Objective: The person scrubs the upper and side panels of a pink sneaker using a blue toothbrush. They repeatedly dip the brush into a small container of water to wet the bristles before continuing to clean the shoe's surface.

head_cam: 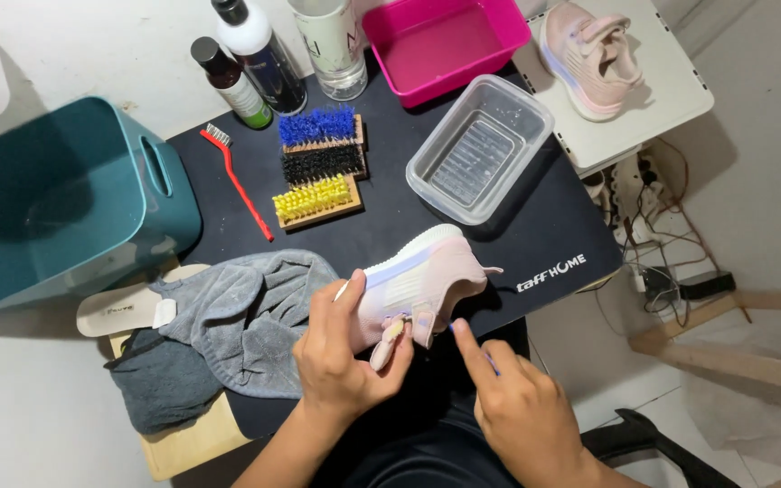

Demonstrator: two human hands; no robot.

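A pale pink knit sneaker [436, 276] with a white sole lies on its side on the black mat [553, 226]. My left hand [345, 352] grips it at the toe end, thumb pressed on a strap tab. At the shoe's opening, my right hand [522, 407] points its index finger at the strap. A second matching pink sneaker [589, 54] rests on a white stand at the top right.
Blue, black and yellow brushes [321, 167] lie side by side, with a red-handled wire brush [237, 181] left of them. A clear plastic tub [481, 149], a pink tub [445, 41], three bottles [264, 63], a teal bin [56, 199], grey towels [237, 316] and an insole [119, 312] surround the mat.
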